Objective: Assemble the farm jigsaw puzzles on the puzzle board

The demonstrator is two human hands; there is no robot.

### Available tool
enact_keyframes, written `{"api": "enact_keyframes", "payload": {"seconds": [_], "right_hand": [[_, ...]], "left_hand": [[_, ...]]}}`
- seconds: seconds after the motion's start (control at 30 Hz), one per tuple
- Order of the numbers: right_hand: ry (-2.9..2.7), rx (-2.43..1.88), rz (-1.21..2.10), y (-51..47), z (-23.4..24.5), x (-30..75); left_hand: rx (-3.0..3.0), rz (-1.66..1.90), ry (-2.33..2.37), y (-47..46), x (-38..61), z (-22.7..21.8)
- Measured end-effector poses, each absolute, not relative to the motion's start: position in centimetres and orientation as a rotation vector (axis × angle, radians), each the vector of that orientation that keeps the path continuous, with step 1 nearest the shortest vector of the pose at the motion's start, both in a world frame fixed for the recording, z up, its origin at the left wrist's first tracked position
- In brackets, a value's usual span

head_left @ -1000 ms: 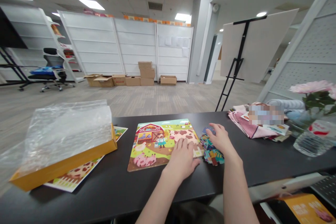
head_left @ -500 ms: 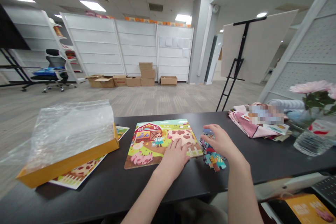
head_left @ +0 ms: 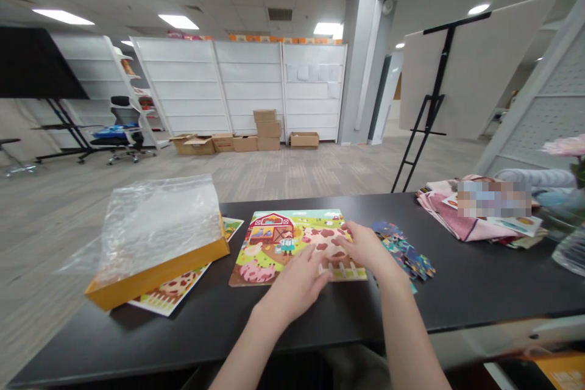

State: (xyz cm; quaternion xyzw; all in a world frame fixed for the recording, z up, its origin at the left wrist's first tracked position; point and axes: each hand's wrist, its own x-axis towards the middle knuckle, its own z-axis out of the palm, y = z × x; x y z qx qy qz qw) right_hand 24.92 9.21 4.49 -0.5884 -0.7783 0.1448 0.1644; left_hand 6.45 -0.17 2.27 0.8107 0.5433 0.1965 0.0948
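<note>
Left hand (head_left: 295, 286) and right hand (head_left: 361, 250) lie open on the farm puzzle board (head_left: 269, 244), grasping nothing. Board sits flat on the tabletop (head_left: 461, 292); it appears stiff and light, best taken by its edges. Loose pieces (head_left: 402, 250) lie just right of it.

The clear plastic bag (head_left: 155, 225) is thin and crinkled, glossy where the ceiling light catches it — beneath it, a yellow cardboard box (head_left: 158, 274) with a smooth finish. The farm puzzle board (head_left: 278, 244) and loose puzzle pieces (head_left: 402, 250) look like printed card. The surface (head_left: 320, 323) is matt black; the pink cloth (head_left: 461, 225) looks soft — the perforated panel (head_left: 562, 109), painted metal.
</note>
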Motion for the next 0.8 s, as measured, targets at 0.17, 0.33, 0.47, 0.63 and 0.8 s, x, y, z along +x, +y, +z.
{"api": "enact_keyframes", "payload": {"seconds": [0.17, 0.33, 0.47, 0.63, 0.8], "right_hand": [[-2.269, -1.79, 0.374, 9.4, 4.0, 24.4], [-2.269, -1.856, 0.375, 9.8, 3.4, 24.1], [-2.205, -1.913, 0.38, 10.0, 3.4, 23.9], [-2.126, -2.01, 0.345, 9.9, 3.9, 23.4], [-2.131, -2.028, 0.295, 9.8, 3.8, 23.1]], "left_hand": [[1.995, 0.572, 2.209, 0.3, -1.1, 3.2], [1.725, 0.448, 2.459, 0.4, -4.9, 2.6], [1.636, 0.489, 2.45, 0.6, -5.5, 2.6], [1.614, 0.471, 2.482, 0.6, -5.2, 3.1], [1.593, 0.433, 2.525, 0.5, -5.1, 3.4]]}}
